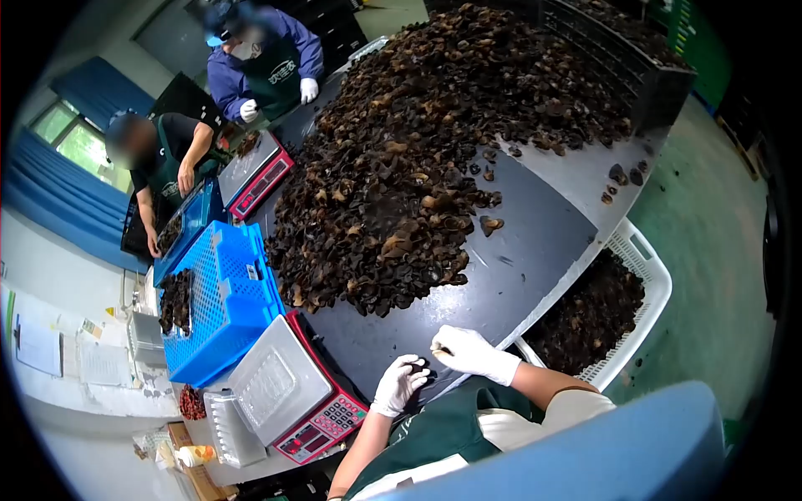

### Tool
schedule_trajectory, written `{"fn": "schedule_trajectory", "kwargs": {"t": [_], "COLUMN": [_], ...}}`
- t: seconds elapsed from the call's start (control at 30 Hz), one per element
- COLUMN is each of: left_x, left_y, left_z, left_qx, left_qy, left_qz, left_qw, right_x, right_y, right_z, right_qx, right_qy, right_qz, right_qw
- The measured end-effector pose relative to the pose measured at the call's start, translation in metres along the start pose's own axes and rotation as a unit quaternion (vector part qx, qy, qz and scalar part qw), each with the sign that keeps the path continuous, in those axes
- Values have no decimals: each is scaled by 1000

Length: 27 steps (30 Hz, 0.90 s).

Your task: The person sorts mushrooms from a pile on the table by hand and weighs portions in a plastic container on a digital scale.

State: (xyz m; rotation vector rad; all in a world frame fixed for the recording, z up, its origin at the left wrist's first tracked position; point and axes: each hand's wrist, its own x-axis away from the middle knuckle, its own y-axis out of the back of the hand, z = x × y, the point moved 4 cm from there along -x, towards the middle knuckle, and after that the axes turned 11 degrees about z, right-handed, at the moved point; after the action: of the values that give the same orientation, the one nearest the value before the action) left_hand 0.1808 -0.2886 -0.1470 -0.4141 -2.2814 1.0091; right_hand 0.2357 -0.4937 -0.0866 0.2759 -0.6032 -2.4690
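My left hand [401, 386], in a white glove, is at the table's near edge with its fingers curled round a dark wood ear mushroom [428, 373]. To its right, my gloved right hand [474, 352] hangs over the tabletop with its fingertips pressed together. What they hold, if anything, is too small to make out. Beyond both hands a large heap of dark brown wood ear mushrooms [376, 217] covers much of the dark table [526, 242]. Left of my left hand stands a red scale [326, 426] with a clear plastic tray [271, 376] on its plate.
A white basket [656, 280] of dark pieces is at the table's right side. Blue crates [225, 292] and a second red scale [263, 184] line the left. Two people in aprons [276, 83] work at the far left. A black crate [664, 96] stands far right.
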Motion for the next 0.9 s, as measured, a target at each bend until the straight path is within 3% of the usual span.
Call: {"fn": "schedule_trajectory", "kwargs": {"t": [0.03, 0.1, 0.17, 0.23, 0.37, 0.5, 0.57, 0.6, 0.63, 0.67, 0.73, 0.77, 0.83, 0.87, 0.9], "left_x": [-2, 0, 8, 14, 21, 13, 9, 6, 6, 5, 10, 9, 28, 33, 47], "left_y": [2, 6, 3, 7, 2, -7, -21, -24, -45, -45, -27, -25, -21, -23, -35], "left_z": [3, 5, 7, 12, 24, 37, 40, 43, 33, 34, 43, 40, 27, 14, -7], "left_qx": [68, 116, 210, 257, 278, 330, 351, 341, 322, 321, 309, 442, 388, 438, 415], "left_qy": [-6, -31, -64, -84, -124, -110, -78, -82, -43, -51, -120, -123, -164, -140, -145], "left_qz": [22, 21, -13, -24, -45, 54, 80, 110, 10, 10, -157, -68, -117, -30, -109], "left_qw": [997, 993, 976, 962, 952, 936, 930, 930, 946, 946, 930, 886, 899, 887, 891], "right_x": [-2, -5, 0, 13, 18, -1, -16, -22, -29, -34, -44, -54, -74, -86, -97], "right_y": [0, 3, 23, 27, 29, 28, 26, 20, 11, 2, -9, -9, -13, -21, -26], "right_z": [-5, -13, -12, -24, -43, -49, -10, 12, 32, 44, 59, 63, 59, 47, 40], "right_qx": [-3, 162, 169, 239, 223, 94, 15, 17, 18, -23, -52, -52, -113, -149, -123], "right_qy": [4, -9, -50, -35, 55, 29, 96, 118, 140, 159, 170, 178, 55, 64, 44], "right_qz": [8, 54, 160, 220, 259, 265, 221, 257, 291, 288, 282, 285, 282, 224, 199], "right_qw": [1000, 985, 971, 945, 938, 959, 971, 959, 946, 944, 943, 940, 951, 961, 971]}}
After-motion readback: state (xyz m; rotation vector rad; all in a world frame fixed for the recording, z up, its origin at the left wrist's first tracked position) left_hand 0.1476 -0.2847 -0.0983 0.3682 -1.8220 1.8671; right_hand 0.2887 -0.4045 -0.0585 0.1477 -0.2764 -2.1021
